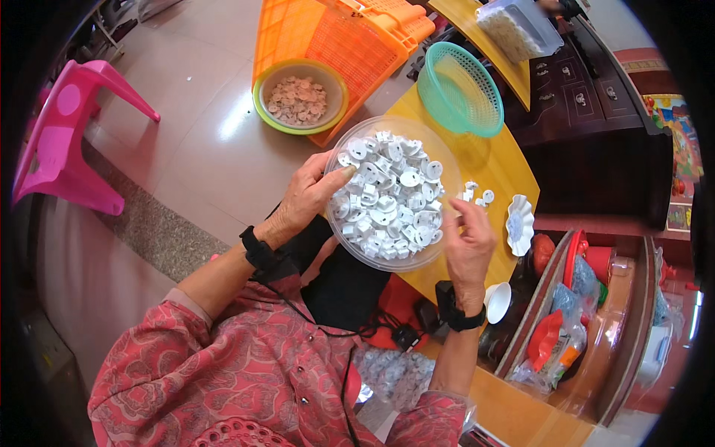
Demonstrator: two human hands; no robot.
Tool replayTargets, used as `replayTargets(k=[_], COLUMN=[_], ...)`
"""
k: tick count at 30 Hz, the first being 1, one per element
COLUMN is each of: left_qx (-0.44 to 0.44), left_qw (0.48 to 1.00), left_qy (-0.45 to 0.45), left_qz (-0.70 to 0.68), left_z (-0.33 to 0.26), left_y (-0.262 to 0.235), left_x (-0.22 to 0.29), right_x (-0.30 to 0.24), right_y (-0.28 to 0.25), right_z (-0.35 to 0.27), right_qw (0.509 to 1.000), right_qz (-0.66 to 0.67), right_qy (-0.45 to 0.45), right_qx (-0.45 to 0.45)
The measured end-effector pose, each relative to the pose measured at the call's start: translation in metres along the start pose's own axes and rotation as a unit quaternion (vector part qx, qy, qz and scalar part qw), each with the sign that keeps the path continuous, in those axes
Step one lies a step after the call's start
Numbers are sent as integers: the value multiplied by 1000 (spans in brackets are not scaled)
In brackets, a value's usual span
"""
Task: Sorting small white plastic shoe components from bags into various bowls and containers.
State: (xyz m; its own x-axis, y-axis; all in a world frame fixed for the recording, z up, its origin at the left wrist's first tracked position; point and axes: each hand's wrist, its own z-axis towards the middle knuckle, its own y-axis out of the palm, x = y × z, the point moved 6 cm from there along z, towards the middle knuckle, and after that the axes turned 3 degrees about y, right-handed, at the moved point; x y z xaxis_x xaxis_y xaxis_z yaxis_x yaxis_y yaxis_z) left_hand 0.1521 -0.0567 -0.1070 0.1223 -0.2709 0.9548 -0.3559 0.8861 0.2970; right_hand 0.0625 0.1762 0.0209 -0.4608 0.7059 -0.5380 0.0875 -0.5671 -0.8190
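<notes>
A round clear plastic tub point(395, 265) heaped with small white plastic parts point(387, 201) is held over my lap and the edge of the yellow table. Many of the parts have round disc faces with small dark slots. My left hand point(307, 195) grips the tub's left rim, its thumb lying over the edge above the parts. At the opposite rim is my right hand point(469, 242), fingers bent and closed against the tub's side; its fingertips are partly hidden. Several loose white parts point(480, 195) lie on the table just beyond my right hand.
On the yellow table point(514, 167) stand a green mesh basket point(488, 112) and a white wavy-edged dish point(519, 223). A bowl of pale discs point(298, 100) rests by an orange crate point(365, 52). A pink chair point(63, 149) stands left; an open drawer point(611, 298) holds bags at right.
</notes>
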Motion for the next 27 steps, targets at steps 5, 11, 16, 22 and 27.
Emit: replayTargets(k=[5,11,16,22,27], left_qx=[4,-11,-6,0,-34], left_qw=[1000,999,1000,999,999], left_qy=[4,10,8,5,-29], left_qz=[23,47,28,46,-22], left_z=[1,2,1,1,-4], left_y=[-3,-4,-2,-5,4], left_x=[-5,-7,-7,-1,10], right_x=[-10,-4,-35,-15,18], right_y=[26,27,30,24,3], right_z=[-15,-8,-14,-9,-8], right_qw=[978,980,964,987,999], right_qz=[-178,-125,-200,-116,3], right_qy=[-35,9,-166,-97,-5], right_qx=[-99,-153,-58,-48,32])
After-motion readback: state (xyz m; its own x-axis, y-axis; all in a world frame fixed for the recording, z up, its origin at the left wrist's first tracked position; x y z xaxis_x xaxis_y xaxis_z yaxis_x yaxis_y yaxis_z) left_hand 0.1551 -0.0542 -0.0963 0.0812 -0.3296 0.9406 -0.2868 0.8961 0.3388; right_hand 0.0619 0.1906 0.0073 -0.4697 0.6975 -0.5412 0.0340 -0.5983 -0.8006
